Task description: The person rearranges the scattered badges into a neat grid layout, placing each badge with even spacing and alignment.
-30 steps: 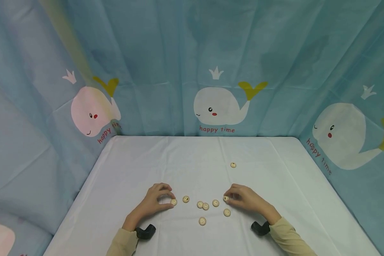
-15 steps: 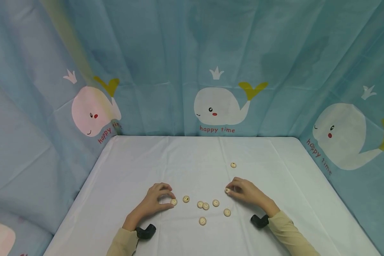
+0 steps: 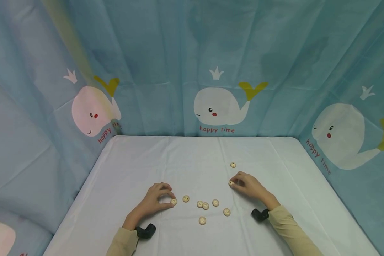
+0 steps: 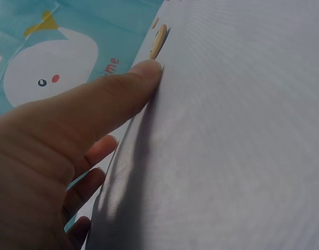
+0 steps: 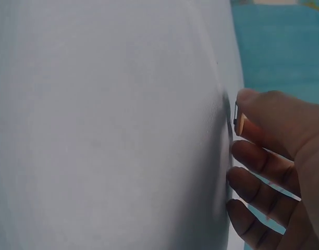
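Round, pale wooden buttons lie on the white tablecloth in the head view. My left hand (image 3: 156, 200) rests at the left, thumb and index finger on either side of one wooden button (image 3: 174, 201). In the left wrist view a button (image 4: 158, 41) shows on edge just past the thumb tip; the index finger is hidden. Farther up on the right, my right hand (image 3: 248, 185) pinches another button (image 3: 231, 183) between thumb and index finger. The right wrist view catches this button (image 5: 238, 120) edge-on under the thumb, other fingers loosely bent.
One button (image 3: 233, 165) lies beyond the right hand. Between and below the hands are several more, including a touching pair (image 3: 203, 205) and a near one (image 3: 202, 220). A blue whale-print curtain (image 3: 166, 106) borders the white table (image 3: 140, 153). Black devices (image 3: 146, 232) sit at both wrists.
My right hand has moved away from me and slightly right, carrying its button from the row toward the far single button. The left hand and the other buttons have stayed put.
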A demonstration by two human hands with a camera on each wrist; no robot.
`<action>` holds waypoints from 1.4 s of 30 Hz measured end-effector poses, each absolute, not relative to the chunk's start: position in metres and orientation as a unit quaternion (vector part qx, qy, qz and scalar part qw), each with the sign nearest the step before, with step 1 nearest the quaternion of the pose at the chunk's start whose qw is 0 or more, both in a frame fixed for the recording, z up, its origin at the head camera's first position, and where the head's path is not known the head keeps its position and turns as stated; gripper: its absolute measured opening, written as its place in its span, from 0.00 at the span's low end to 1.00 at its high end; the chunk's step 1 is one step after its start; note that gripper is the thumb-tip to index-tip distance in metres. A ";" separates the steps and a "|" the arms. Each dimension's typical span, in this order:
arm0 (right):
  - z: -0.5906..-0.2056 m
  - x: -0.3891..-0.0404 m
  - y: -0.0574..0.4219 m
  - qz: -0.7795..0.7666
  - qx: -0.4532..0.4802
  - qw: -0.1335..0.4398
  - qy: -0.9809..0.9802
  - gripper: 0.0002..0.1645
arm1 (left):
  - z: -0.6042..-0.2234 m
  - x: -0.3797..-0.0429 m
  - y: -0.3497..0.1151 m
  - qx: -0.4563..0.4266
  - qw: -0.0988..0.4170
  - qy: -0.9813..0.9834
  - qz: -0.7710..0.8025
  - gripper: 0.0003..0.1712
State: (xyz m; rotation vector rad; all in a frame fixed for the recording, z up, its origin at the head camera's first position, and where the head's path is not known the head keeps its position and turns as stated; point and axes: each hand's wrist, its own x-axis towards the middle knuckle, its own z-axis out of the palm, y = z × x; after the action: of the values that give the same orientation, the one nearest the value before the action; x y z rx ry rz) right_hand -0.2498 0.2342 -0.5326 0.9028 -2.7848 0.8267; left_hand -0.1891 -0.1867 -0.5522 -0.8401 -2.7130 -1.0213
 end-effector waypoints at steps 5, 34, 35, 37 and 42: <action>-0.532 -0.256 0.237 0.267 0.274 0.053 -0.922 0.09 | -0.552 -0.189 -0.187 -0.277 0.062 -0.897 -0.338 0.12; -0.532 -0.288 0.256 0.251 0.183 0.098 -0.945 0.11 | -0.555 -0.190 -0.189 -0.270 0.055 -0.897 -0.346 0.12; -0.531 -0.289 0.257 0.251 0.177 0.097 -0.947 0.12 | -0.555 -0.190 -0.189 -0.270 0.055 -0.897 -0.347 0.12; -0.531 -0.291 0.257 0.252 0.165 0.096 -0.949 0.13 | -0.555 -0.190 -0.189 -0.270 0.056 -0.897 -0.346 0.12; -0.530 -0.296 0.260 0.259 0.146 0.089 -0.951 0.14 | -0.556 -0.190 -0.189 -0.275 0.058 -0.896 -0.344 0.12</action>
State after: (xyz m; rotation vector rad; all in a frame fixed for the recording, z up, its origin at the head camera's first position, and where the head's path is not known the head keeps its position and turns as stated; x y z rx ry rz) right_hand -0.2963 0.2597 -0.5304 0.4343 -2.8289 0.7705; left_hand -0.1902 -0.1888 -0.5563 -0.8346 -2.7136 -1.0431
